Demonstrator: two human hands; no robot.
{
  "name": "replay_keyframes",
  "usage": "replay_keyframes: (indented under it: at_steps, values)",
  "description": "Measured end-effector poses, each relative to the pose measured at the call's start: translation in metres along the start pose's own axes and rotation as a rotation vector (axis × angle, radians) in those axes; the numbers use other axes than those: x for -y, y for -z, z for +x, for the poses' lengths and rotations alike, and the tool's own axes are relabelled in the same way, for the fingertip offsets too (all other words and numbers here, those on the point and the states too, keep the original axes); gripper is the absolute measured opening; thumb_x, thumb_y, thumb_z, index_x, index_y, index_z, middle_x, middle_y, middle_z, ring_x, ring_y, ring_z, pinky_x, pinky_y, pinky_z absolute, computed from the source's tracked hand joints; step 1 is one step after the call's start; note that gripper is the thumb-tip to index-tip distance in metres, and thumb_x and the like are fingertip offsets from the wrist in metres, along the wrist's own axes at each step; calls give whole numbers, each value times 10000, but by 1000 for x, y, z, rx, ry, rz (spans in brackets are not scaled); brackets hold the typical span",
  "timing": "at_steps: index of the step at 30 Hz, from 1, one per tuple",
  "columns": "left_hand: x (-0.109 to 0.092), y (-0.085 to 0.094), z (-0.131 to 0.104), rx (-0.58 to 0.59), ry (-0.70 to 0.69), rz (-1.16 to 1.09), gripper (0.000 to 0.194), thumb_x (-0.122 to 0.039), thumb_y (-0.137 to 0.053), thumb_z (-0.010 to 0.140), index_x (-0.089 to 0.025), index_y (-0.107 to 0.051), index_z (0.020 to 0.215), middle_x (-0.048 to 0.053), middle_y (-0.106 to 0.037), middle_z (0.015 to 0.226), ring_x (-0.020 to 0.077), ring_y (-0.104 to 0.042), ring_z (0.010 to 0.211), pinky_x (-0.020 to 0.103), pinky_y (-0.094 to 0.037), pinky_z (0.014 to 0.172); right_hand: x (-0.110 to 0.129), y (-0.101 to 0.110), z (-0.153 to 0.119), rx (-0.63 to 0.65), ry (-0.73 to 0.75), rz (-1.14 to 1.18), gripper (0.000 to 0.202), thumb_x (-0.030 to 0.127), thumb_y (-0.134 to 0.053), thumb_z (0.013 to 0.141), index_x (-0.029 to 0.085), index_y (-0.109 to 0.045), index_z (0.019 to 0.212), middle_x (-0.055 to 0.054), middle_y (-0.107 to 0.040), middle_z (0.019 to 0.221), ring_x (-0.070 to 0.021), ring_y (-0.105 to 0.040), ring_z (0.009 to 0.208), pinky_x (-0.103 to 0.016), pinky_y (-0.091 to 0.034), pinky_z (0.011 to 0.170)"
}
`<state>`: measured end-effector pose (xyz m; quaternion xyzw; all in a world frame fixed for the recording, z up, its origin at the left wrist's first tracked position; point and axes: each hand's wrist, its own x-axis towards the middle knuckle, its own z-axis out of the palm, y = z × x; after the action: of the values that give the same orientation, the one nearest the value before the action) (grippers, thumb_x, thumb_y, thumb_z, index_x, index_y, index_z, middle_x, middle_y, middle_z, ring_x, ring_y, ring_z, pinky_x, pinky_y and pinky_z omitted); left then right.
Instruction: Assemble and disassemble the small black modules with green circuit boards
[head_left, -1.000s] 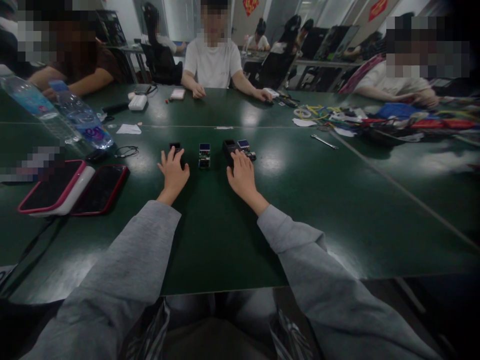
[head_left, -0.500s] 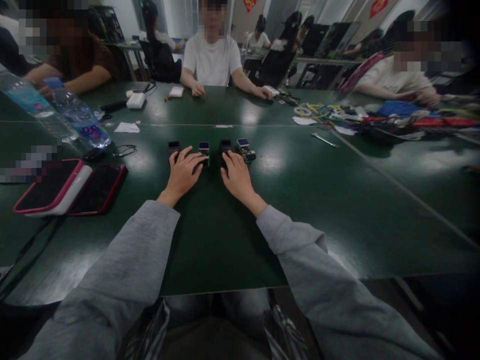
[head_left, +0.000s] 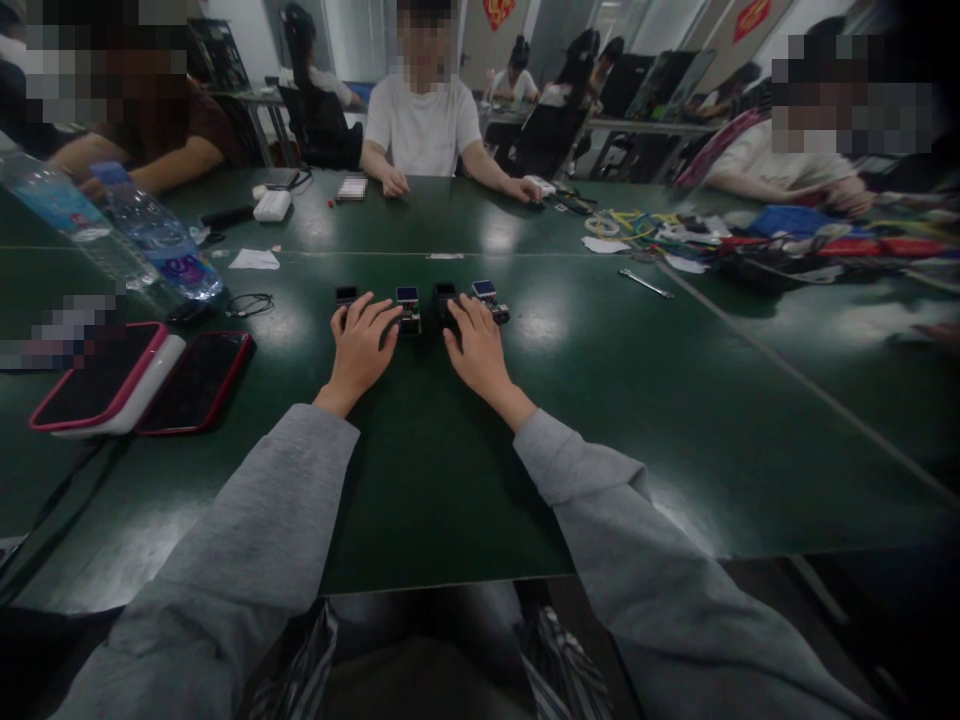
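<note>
Four small electronic devices stand in a row on the green table (head_left: 450,480). My left hand (head_left: 360,345), fingers spread, lies over the lower part of the leftmost black device (head_left: 346,294), with its fingertips close to a small board with a screen (head_left: 407,296). My right hand (head_left: 476,350) has its fingers apart between a second black device (head_left: 444,292) and another screened board (head_left: 484,289), partly covering both. Neither hand is closed round anything. Whether the fingertips press on the devices is too small to tell.
At the left are two bottles (head_left: 161,240) and phones, one with a red case (head_left: 199,380). A wrench (head_left: 645,284) and a heap of cables (head_left: 795,240) lie at the right. People sit across the table, one in a white shirt (head_left: 424,125).
My left fingers have drawn back slightly from the left screened board, showing more of it. My right hand's fingers have shifted slightly right, and the second black device sits a little further left.
</note>
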<state>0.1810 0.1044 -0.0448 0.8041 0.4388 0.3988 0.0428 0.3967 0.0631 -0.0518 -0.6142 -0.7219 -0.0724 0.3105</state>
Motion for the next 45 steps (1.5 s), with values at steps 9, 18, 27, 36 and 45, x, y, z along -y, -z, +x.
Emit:
replay_keyframes:
  at_steps: [9,18,27,36,45]
  values:
    - [46,-8,10,-229,308,-142,247,-252,-556,939,-223,-680,1150,84,-674,1310,270,-528,1317,514,-340,1189,-61,-4,6,-65,-208,53,417,147,-432,957,92,-539,1356,-192,-475,1472,-292,-448,1385,-507,-415,1146]
    - [57,-13,7,-232,318,-214,259,-239,-577,914,-209,-673,1153,106,-634,1369,244,-565,1312,455,-398,1176,-55,-6,6,-69,-217,27,389,170,-429,960,87,-550,1321,-200,-512,1329,-309,-540,1235,-517,-491,1058]
    - [53,-13,9,-169,266,-214,267,-225,-569,918,-224,-680,1161,93,-637,1380,243,-567,1323,452,-401,1180,-56,-7,6,-84,-238,14,368,185,-434,956,96,-562,1289,-210,-497,1293,-318,-554,1180,-531,-520,995]
    - [50,-13,11,-60,199,-234,318,-310,-552,951,-229,-660,1239,101,-548,1496,253,-484,1414,501,-342,1207,-55,-7,6,-58,-238,19,369,212,-434,969,94,-547,1300,-218,-476,1308,-328,-552,1196,-530,-517,996]
    - [53,-15,10,-33,193,-251,359,-348,-525,975,-240,-634,1300,98,-516,1524,256,-459,1434,507,-331,1214,-55,-9,5,-96,-207,6,351,198,-458,958,96,-559,1278,-206,-486,1282,-324,-549,1191,-523,-520,1008]
